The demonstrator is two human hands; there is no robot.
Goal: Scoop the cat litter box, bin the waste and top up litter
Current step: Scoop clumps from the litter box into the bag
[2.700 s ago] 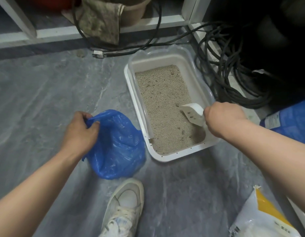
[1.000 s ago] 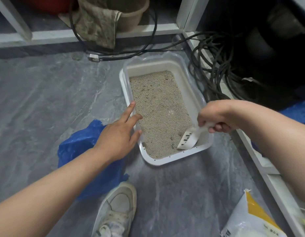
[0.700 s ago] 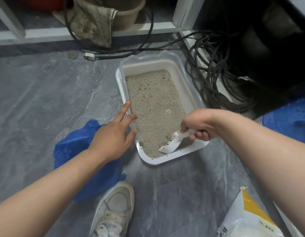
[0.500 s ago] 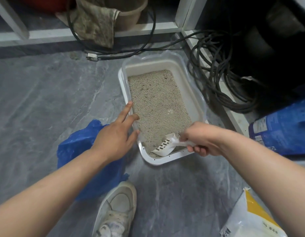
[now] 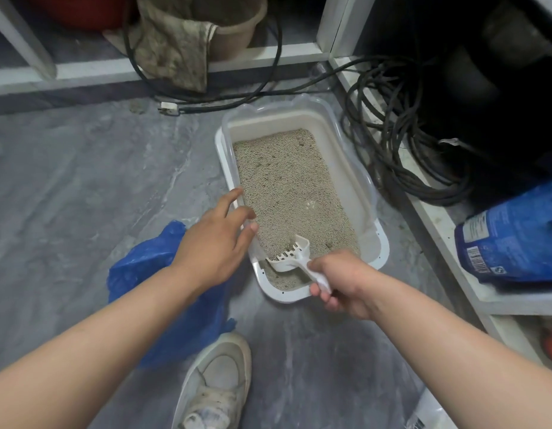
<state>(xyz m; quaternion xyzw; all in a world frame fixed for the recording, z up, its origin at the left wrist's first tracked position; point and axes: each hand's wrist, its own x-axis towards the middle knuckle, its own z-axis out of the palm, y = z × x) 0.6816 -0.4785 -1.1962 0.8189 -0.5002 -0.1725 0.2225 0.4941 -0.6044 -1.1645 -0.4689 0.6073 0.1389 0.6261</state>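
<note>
Right hand [image 5: 339, 281]: fingers curled round the handle of the slotted white plastic litter scoop [image 5: 291, 254], forearm entering from the lower right. Scoop's long axis runs from the hand up and to the left; its slotted bowl points away from the hand, toward the near left corner of the box, and sits low in the litter there. The handle crosses the near rim.

Left hand [image 5: 214, 243]: not gripping anything, fingers straight and slightly spread, fingertips resting on the left rim of the white rectangular plastic litter box [image 5: 378, 243]. Forearm enters from the lower left and passes over the crumpled blue plastic bag [image 5: 151, 274].

Box stands on the grey marbled floor [image 5: 83, 181], long axis running away from the person and tilted slightly left. Beige granular litter [image 5: 287, 187] covers its bottom, with a few darker specks.

Blue bag lies on the floor just left of the box's near end. A worn white sneaker [image 5: 219, 385] is below it. Coiled black cables [image 5: 401, 156] lie right of the box. A blue printed bag [image 5: 513, 236] rests on a white ledge at far right.
</note>
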